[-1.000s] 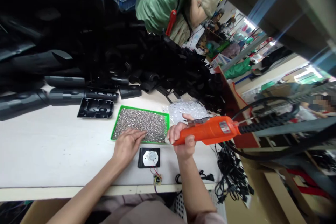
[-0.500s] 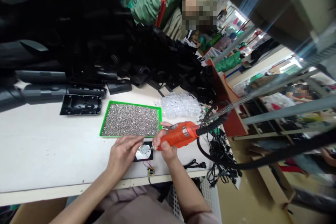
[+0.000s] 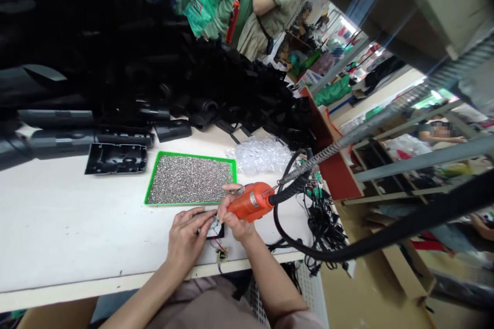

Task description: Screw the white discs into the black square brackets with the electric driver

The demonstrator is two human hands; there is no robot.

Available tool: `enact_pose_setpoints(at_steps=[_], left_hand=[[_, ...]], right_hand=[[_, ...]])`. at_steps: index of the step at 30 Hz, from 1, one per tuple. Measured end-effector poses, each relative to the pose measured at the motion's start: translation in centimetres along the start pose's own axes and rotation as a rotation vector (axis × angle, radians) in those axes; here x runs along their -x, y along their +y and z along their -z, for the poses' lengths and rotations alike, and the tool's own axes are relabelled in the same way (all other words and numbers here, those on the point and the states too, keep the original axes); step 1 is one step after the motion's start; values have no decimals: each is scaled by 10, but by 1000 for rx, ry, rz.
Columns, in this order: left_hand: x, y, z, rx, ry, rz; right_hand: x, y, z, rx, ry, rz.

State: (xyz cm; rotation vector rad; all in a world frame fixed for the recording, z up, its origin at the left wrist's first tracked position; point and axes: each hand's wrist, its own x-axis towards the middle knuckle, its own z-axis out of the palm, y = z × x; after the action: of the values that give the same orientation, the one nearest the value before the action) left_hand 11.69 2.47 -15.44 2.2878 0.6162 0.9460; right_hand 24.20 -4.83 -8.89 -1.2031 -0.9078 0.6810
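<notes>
- Right hand (image 3: 234, 219): clenched around the orange body of a power screwdriver (image 3: 250, 201), thumb on top. The tool slants down to the left, and its tip meets the work just past the fingers.
- Left hand (image 3: 189, 234): fingers curled at the left edge of a small black plate (image 3: 217, 231) and touching it. Whether they pinch it or only press it flat cannot be told.
- Black plate: lies flat on the white table (image 3: 77, 226), near the front edge and between the two hands. A pale round part sits on it, largely hidden by fingers and tool tip.
- Thin coloured wires run from the plate to a small circuit board (image 3: 222, 256) at the table edge.
- Progress, as a judgement: fastening is under way on this plate. No seated screw is visible under the hands, so the number driven and the number left cannot be stated.
- Green tray (image 3: 191, 154): just beyond the plate and spread with small silver screws, so the supply is ample.
- Clear bag (image 3: 262, 155) of small pale parts: right of the tray.
- Black cover (image 3: 116, 158): loose, left of the tray.
- Thick black cable (image 3: 309, 253): loops from the screwdriver's rear over the table's right end.
- Pile of black plastic parts (image 3: 154, 61): fills the back of the table.
- Another person (image 3: 270, 5) stands beyond the pile.
</notes>
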Motion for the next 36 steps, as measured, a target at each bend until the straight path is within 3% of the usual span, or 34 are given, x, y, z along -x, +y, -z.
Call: enact_pose_setpoints(at_steps=[5,10,16,19,23,26,30,36], left_hand=[[0,3,2,2,-26,35],[1,9,4,1,-19,79],[-2,10,3,108,-71,190],[-10,14,11,349,-61,424],[-23,25,30,966,9,1042],[-27,35,38,1337,48,1395],[-26,41,41,1506,68,1540],[-25,43,44,1531,72,1589]], right_hand=[[-2,10,2,71,-40,31],[-4,17,5,252,-186,-35],[-7,13,9,118,-203,-12],[-13,-14,4,-1,-74,73],[-18,-54,-19,-176,177,331],[-16,-59,-39,-259,199,392],[-10,-39,-53,-190,220,308],[-6,-30,-54,-163,204,249]])
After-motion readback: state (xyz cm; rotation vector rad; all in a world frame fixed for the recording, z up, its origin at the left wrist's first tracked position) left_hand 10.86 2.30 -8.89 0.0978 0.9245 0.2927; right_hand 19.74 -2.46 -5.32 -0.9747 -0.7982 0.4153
